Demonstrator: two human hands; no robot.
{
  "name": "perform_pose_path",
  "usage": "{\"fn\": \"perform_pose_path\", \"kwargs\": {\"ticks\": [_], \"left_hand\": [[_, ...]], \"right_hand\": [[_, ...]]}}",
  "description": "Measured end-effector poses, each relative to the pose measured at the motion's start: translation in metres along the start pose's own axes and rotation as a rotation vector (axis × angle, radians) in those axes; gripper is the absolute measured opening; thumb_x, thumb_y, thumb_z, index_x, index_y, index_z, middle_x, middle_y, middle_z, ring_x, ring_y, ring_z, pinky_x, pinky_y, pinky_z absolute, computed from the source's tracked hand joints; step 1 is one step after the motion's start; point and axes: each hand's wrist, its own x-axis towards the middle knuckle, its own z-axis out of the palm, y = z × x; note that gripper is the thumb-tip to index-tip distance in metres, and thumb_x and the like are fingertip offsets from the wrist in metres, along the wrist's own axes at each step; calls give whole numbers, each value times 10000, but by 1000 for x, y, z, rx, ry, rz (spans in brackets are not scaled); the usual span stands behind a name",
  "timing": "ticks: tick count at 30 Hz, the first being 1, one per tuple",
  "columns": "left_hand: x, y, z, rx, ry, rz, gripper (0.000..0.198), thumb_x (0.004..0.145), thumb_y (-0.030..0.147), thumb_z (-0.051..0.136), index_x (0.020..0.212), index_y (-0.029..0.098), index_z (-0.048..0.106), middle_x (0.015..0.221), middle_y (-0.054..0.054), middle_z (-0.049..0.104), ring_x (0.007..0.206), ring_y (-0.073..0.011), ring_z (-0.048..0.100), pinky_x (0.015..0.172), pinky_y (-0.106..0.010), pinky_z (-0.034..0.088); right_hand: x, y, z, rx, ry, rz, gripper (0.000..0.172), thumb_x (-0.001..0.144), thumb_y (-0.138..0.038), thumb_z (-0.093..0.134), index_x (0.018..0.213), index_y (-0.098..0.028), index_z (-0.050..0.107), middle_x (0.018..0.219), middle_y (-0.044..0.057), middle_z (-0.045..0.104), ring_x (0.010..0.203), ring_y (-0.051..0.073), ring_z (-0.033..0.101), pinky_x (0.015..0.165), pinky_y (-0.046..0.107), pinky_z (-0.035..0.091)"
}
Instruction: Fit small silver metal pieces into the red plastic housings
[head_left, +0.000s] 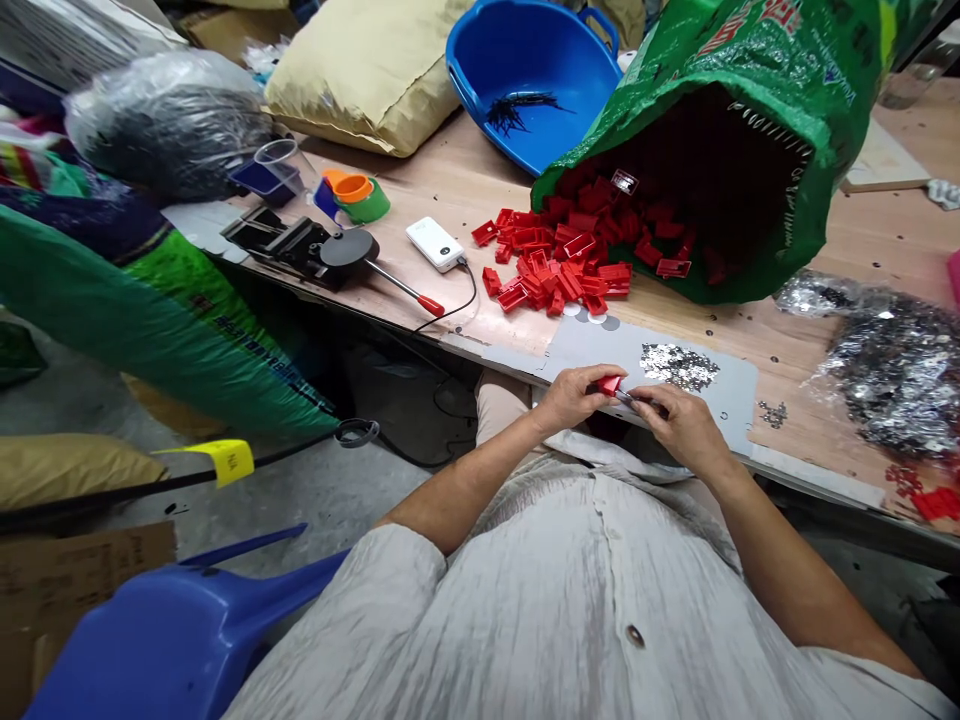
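Note:
My left hand (574, 397) pinches a small red plastic piece (609, 384) at the near edge of the wooden table (825, 250). My right hand (681, 425) is closed right beside it, its fingertips pressing a small metal part against the red piece. Both hands hover over a grey mat (585, 345) that carries a heap of small silvery metal parts (679, 366). Beyond the mat lies a pile of red plastic pieces (559, 265), spilling from a green woven sack (735, 130) lying on its side.
A blue basin (525, 60) with black bits sits at the back, beside a tan sack (367, 75). A white power bank (435, 244) with cable, a black hand press (315, 250) and tape rolls (360, 197) lie left. Bags of silvery parts (892, 365) lie right. A blue chair (187, 630) stands lower left.

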Motion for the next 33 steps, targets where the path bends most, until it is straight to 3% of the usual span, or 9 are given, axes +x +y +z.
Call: {"fn": "perform_pose_path", "kwargs": {"ticks": [13,23,28,33], "left_hand": [[4,0,-5,74,-57,-14,347,751,199,719,1097,188,694,1039,-33,730,926,-160,661,870,-257,464],[3,-1,4,110,8,-69,292,757,235,713,1046,210,682,1004,-16,726,937,-175,661,880,-268,463],[-1,3,3,26,0,-70,301,739,208,717,1035,196,670,974,-14,711,906,-168,647,872,-266,459],[-13,10,3,-109,89,-50,316,710,234,769,1009,203,673,961,-17,690,902,-163,621,879,-271,442]], "right_hand": [[0,8,7,-76,-48,-40,206,935,-236,512,1029,-237,695,1014,54,711,910,210,667,817,355,512],[-1,-22,21,-287,6,94,227,964,-223,458,972,-195,683,938,77,686,842,200,650,658,286,453],[-2,-13,13,-119,-16,80,203,947,-258,487,1045,-223,661,997,65,687,880,207,646,754,313,477],[-10,-10,0,82,18,98,215,955,-290,451,1106,-210,582,1028,78,691,830,196,643,760,328,483]]}}
